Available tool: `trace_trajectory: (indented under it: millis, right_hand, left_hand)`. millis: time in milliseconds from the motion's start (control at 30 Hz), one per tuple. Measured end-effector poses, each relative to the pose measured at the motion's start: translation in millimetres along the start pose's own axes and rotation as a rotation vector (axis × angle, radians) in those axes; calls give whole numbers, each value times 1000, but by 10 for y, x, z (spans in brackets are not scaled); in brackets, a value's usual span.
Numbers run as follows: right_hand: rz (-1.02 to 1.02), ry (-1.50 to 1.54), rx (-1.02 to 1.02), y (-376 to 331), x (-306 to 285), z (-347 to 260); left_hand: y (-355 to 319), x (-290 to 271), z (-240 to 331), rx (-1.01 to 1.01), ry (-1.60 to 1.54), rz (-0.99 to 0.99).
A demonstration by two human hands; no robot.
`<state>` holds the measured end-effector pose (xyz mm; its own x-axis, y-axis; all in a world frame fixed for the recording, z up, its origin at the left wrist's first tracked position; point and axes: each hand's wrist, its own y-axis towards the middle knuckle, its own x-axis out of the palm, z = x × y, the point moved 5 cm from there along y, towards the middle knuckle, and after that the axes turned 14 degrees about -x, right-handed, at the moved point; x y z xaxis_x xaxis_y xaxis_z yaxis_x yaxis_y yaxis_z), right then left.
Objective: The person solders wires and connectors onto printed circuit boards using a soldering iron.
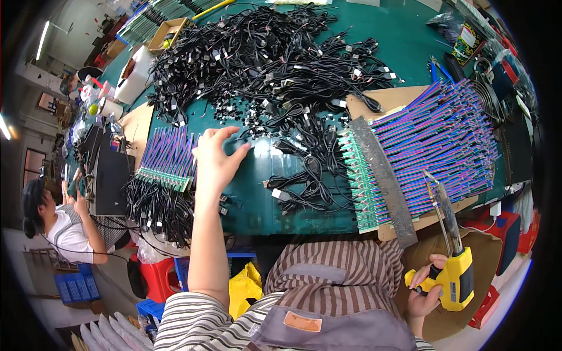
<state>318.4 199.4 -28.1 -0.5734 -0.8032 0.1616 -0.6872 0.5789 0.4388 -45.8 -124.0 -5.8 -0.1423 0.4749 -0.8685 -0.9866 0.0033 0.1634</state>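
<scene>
My left hand (218, 157) is raised over the green table, thumb and index finger apart, with nothing visible between them. It is just right of a row of small green circuit boards (164, 177) with purple-blue wires and black cables. My right hand (426, 292) grips a yellow and black soldering gun (456, 281), its fingers around the handle and trigger. The gun's tip points up over a larger batch of purple-blue wires (433, 146) joined to green boards (357, 181). A flat metal bar (386, 175) lies across that batch, on a brown board (389, 96).
A big heap of black USB cables (252, 52) covers the far table, and small loose connectors (234, 111) lie before it. Blue-handled pliers (439, 70) are at the far right. A black box (111, 181) stands left; beyond it another person (70, 228) sits working.
</scene>
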Motion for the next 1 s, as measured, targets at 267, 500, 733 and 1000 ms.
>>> trace_trajectory:
  millis: [267,500,733,1000]
  right_hand:
    - [5,-61,-15,-65,-6,25]
    - [-3,-56,-41,-45,3,-10]
    - [-58,-23,86,-91,144,-4]
    - [-310,-28,337,20,581,-67]
  left_hand:
    - [141,-19,33,65,-95,212]
    - [166,-280,398,93,-766,65]
    - [-257,-333,997,272,-1393,-237]
    - [-1122,-66,1521,323,-655,-568]
